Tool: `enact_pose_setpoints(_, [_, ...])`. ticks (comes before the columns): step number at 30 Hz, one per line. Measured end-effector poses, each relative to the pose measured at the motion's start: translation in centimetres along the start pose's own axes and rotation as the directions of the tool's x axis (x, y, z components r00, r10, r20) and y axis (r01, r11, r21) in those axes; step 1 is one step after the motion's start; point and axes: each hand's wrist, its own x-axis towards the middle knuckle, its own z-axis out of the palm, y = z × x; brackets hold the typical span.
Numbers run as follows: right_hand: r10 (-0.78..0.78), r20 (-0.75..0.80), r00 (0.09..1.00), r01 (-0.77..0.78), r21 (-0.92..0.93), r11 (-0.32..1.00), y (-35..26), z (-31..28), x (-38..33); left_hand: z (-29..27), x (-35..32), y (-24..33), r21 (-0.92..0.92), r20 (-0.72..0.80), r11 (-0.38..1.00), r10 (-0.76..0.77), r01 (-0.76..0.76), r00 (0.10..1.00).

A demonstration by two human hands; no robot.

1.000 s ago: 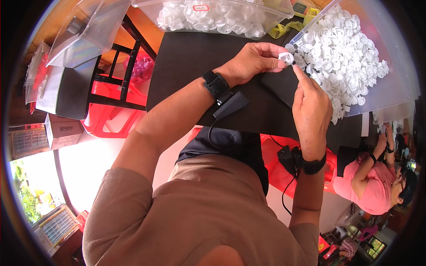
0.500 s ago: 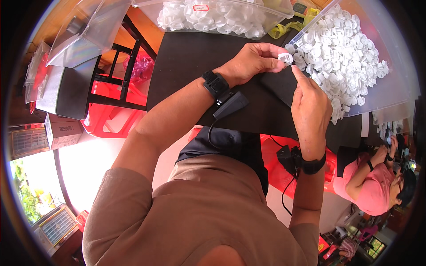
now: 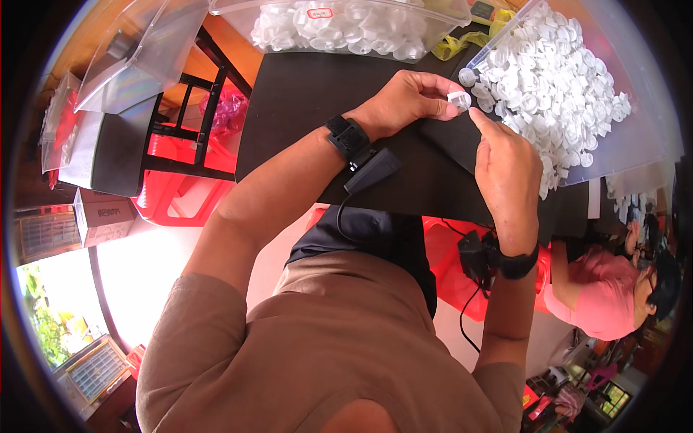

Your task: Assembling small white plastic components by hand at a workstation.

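My left hand (image 3: 415,101) pinches a small white round plastic part (image 3: 459,100) between thumb and fingers, above the black tabletop (image 3: 317,94). Close to the part's right side is my right hand (image 3: 505,162), its index fingertip at or just beside the rim. The other right fingers are curled under, and whatever they may hold is hidden. A heap of similar white plastic parts (image 3: 548,94) lies in a translucent tray (image 3: 613,151) to the right. One loose white part (image 3: 468,77) rests at the tray's near left corner.
A clear bin (image 3: 440,25) of white parts stands at the far edge, with a yellow bag (image 3: 455,47) beside it. A cabled black device (image 3: 374,172) hangs by my left wrist. Red stools (image 3: 180,198) stand left and below. A co-worker in pink (image 3: 599,292) sits at right.
Both hands and the white part have shifted slightly left, and the part has tilted a little. The co-worker's arms at right have changed position.
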Motion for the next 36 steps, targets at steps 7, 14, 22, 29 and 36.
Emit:
enact_pose_setpoints(7, [-0.019,-0.06,0.998,0.019,0.005,1.0,0.2,0.3,-0.3,-0.2,0.2,-0.3,-0.098,0.016,0.995,0.034,-0.032,0.999])
enact_pose_setpoints(14, [0.068,-0.122,0.99,-0.048,0.159,0.986,-0.4,-0.5,-1.0,-0.4,0.3,0.0,-0.164,0.011,0.986,0.019,-0.017,1.0])
enact_pose_setpoints(22, [0.036,-0.115,0.993,-0.031,0.044,0.999,-0.3,-0.1,-0.6,-0.1,0.3,0.3,-0.17,0.02,0.985,0.011,-0.008,1.0])
enact_pose_setpoints(29, [0.068,-0.086,0.994,-0.058,0.105,0.993,-0.5,-0.1,-0.4,-0.2,0.2,0.1,-0.15,0.033,0.988,0.029,-0.024,0.999])
enact_pose_setpoints(36, [0.01,0.01,1.0,-0.01,0.036,0.999,0.0,-0.7,-0.2,-0.1,0.1,0.0,-0.062,0.012,0.998,0.007,-0.006,1.0])
